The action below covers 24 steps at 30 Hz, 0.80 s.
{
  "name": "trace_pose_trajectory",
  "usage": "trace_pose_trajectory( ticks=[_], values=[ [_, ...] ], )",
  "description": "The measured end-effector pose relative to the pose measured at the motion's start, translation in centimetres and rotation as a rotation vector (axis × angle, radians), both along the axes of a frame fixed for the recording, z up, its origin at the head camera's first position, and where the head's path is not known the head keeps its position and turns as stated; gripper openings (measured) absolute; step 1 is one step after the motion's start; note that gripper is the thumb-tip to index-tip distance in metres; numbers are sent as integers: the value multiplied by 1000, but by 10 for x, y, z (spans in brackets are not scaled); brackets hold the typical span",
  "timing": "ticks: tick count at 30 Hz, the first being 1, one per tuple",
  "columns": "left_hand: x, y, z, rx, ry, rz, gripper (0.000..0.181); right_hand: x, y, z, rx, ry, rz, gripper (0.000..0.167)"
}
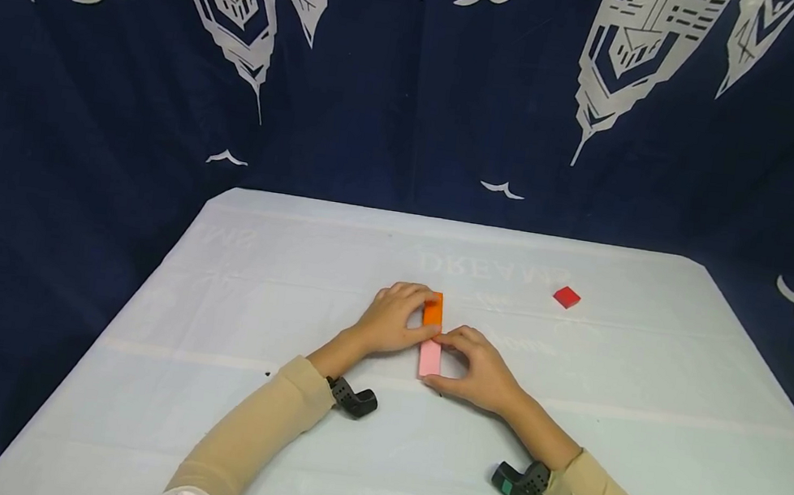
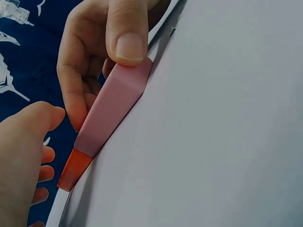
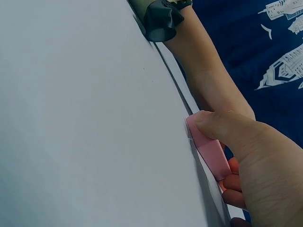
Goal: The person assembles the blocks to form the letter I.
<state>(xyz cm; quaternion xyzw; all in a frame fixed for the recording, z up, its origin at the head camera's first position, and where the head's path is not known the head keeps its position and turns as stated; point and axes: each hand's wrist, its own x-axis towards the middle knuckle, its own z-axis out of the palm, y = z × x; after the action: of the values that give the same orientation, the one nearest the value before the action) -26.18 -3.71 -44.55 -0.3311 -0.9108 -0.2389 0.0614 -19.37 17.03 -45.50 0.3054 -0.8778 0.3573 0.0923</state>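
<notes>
A pink block (image 1: 430, 359) and an orange block (image 1: 433, 314) lie end to end in one line on the white table. My right hand (image 1: 482, 371) grips the pink block lengthwise, thumb on its near end and fingers by its far end. Over the orange block is my left hand (image 1: 396, 319), thumb and fingers spread and slightly bent. In the left wrist view a gap shows between these left fingertips and the orange block (image 2: 75, 170). The pink block (image 3: 208, 151) also shows under my right thumb in the right wrist view.
A small red block (image 1: 567, 297) lies apart on the right, toward the far edge. The white-covered table (image 1: 213, 316) ends against a dark blue patterned cloth (image 1: 412, 118). Black wrist devices (image 1: 353, 399) sit at both sleeves.
</notes>
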Motion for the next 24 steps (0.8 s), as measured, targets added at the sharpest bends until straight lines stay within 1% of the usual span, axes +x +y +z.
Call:
trace_pose_trajectory(
  ticks=[6, 12, 16, 24],
  values=[
    [7, -8, -1, -15, 3, -39, 52, 0, 1, 0, 12, -7, -4, 54],
    [14, -14, -2, -27, 18, -67, 54, 0, 1, 0, 10, -15, -7, 54],
    [15, -15, -4, -33, 19, -73, 55, 0, 0, 0, 3, -25, -7, 54],
    [17, -16, -5, -27, 8, -85, 55, -1, 0, -2, -8, -15, -2, 53]
  ],
)
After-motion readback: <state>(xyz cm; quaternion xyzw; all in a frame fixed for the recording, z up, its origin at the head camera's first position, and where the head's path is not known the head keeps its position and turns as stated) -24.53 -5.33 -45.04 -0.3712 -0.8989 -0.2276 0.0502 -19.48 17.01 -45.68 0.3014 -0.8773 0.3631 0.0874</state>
